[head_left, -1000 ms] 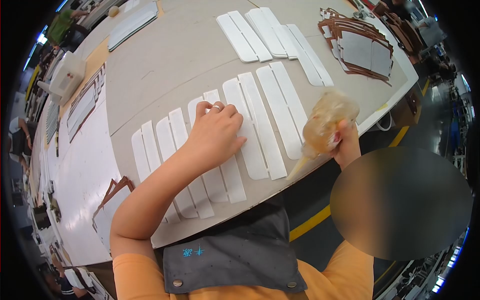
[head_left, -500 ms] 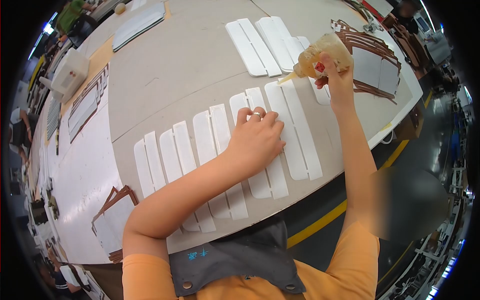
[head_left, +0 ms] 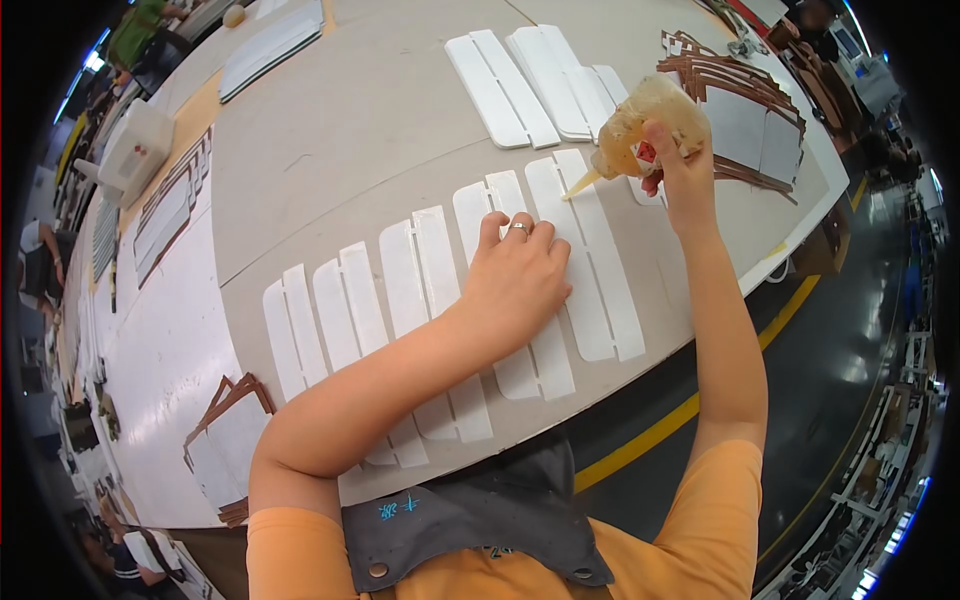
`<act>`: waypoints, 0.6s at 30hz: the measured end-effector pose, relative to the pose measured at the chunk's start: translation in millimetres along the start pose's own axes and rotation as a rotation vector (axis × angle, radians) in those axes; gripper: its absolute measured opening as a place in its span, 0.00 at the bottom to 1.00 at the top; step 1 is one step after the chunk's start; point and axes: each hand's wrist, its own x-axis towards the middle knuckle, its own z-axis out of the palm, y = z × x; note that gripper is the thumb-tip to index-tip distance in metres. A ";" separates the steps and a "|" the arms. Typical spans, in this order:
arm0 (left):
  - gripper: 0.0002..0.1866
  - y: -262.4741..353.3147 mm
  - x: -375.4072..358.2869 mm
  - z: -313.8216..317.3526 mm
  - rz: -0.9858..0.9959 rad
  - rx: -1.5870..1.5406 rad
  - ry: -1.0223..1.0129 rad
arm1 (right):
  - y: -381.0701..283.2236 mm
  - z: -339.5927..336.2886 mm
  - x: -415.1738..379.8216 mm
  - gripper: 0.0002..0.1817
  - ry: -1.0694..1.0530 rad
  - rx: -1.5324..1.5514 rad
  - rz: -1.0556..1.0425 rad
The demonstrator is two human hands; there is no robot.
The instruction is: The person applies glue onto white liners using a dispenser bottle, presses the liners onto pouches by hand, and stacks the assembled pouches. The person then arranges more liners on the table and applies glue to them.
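Observation:
My right hand is wrapped round a translucent squeeze bottle of yellowish liquid. The bottle tilts down to the left, and its thin nozzle tip is at the upper part of the rightmost white slotted panel in the row. Over the neighbouring white panel lies my left hand, a ring on one finger, its fingers bent and its fingertips near the edges of the two panels. Whether it grips anything under the palm is hidden. More white panels lie side by side to the left, partly under my left forearm.
White panels lie farther back on the grey table. Brown-edged stacks sit at the right and lower left. A white jug stands at the left. Other people are in the background.
The bottle in my right hand has moved slightly, its nozzle tip going from the top edge of the rightmost panel down along it. My left hand stays over the neighbouring panel.

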 end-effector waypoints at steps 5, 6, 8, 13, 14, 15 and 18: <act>0.18 2.1 0.8 -0.2 -0.023 0.008 -0.007 | -3.1 -17.5 -27.8 0.30 0.005 0.008 0.056; 0.18 2.3 0.7 0.3 -0.025 0.012 0.000 | -5.4 -20.5 -34.2 0.30 0.002 0.000 0.068; 0.17 3.5 1.0 -0.5 -0.035 0.018 -0.008 | -10.9 -26.3 -46.9 0.30 -0.005 -0.015 0.092; 0.17 5.4 0.8 -4.3 -0.035 0.028 -0.023 | -14.8 -42.4 -79.9 0.28 0.011 -0.004 0.145; 0.17 5.3 1.0 -4.4 -0.033 0.030 -0.022 | -15.4 -47.1 -86.6 0.28 0.005 0.000 0.164; 0.17 5.4 1.2 -4.4 -0.032 0.032 -0.022 | -15.8 -51.3 -93.8 0.27 0.002 0.008 0.168; 0.17 4.7 0.8 -3.5 -0.018 0.042 -0.016 | -16.0 -63.1 -110.2 0.26 -0.020 0.061 0.195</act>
